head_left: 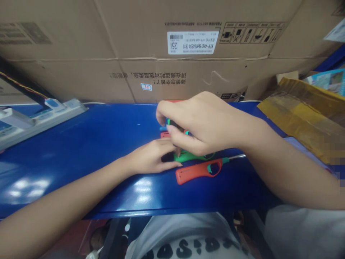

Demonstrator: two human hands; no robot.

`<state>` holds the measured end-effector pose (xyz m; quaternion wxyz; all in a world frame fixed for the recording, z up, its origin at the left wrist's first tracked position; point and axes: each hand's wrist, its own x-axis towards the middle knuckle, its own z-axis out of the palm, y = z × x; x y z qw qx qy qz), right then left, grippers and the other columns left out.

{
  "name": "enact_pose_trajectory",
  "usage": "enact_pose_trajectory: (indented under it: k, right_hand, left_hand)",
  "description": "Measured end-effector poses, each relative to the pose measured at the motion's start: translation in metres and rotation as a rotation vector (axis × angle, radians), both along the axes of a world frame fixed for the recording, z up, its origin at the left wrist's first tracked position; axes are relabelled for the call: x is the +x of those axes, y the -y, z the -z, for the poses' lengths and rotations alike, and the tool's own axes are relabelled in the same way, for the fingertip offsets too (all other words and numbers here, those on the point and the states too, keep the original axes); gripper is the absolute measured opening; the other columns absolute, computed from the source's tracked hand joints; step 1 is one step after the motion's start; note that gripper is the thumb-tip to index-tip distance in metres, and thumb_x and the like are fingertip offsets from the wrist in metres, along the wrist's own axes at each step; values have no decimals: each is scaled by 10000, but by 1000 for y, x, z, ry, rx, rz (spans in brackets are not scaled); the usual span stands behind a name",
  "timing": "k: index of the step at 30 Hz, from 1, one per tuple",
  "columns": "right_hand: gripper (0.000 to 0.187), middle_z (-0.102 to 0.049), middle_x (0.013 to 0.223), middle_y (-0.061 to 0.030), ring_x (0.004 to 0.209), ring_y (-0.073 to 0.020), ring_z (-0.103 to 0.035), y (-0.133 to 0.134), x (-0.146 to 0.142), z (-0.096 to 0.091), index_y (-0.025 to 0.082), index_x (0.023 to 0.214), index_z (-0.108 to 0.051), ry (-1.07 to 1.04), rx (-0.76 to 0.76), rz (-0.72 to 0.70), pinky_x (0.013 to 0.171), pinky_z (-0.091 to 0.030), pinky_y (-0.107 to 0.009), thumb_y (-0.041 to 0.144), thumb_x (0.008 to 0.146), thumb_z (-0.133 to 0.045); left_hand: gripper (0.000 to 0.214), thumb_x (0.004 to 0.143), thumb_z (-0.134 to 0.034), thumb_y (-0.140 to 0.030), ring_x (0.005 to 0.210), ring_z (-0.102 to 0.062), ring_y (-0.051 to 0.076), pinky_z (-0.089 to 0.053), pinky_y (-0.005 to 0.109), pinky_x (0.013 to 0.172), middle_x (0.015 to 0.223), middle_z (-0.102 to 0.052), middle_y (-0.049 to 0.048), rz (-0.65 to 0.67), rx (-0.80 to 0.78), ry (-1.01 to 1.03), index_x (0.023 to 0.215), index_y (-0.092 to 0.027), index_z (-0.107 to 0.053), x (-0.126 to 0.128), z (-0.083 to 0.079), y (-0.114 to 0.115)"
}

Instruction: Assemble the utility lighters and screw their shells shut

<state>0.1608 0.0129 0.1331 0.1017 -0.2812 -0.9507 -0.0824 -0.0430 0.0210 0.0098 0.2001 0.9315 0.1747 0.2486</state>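
Several long-necked lighters lie side by side on the blue tabletop. Nearest me is an orange-red lighter [192, 173] with a teal trigger and a metal neck pointing right; neither hand holds it. Just behind it, my left hand [155, 156] has its thumb and fingers around the butt of a green lighter [185, 157]. My right hand [199, 124] arches over the farther lighters, thumb and index finger curled in close around one of them. A red lighter [165, 135] and a blue end [163, 128] poke out beneath it; the rest is hidden by the hand.
A large cardboard box [151, 43] stands along the table's back edge. On the left lies a white power strip [51, 120] with plugs in it. A taped, yellow-brown carton [304, 111] sits at the right. The table's front edge [140, 213] is close to my lap.
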Motion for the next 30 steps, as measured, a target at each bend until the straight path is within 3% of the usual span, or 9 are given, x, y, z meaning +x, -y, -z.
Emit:
enact_pose_trajectory:
  k: [19,24,30]
  right_hand:
    - [330,-701,919,-77,718,-178,-575,-3,3,2,130,1141,-586,-33,11,-44,645,-310,-296,340,974,-395]
    - [336,-699,873,-84,718,-195,-575,-1,4,0,127,1127,-609,-41,6,-47,642,-310,-306,332,946,-413]
    - [326,-691,850,-85,670,-187,-548,2,5,-3,129,1074,-634,-24,-16,-73,614,-294,-305,332,936,-420]
  left_hand:
    - [296,942,-669,-385,971,-718,262,-600,404,889,1050,-748,104,-35,7,-41,1133,-159,-671,-1,3,1]
    - [380,940,-678,-381,1106,-698,299,-585,449,962,1217,-720,145,-30,38,-31,1242,-153,-636,-1,3,0]
    - [374,950,-662,-388,1113,-697,303,-590,446,950,1194,-723,147,-20,0,-62,1231,-143,-634,0,2,-1]
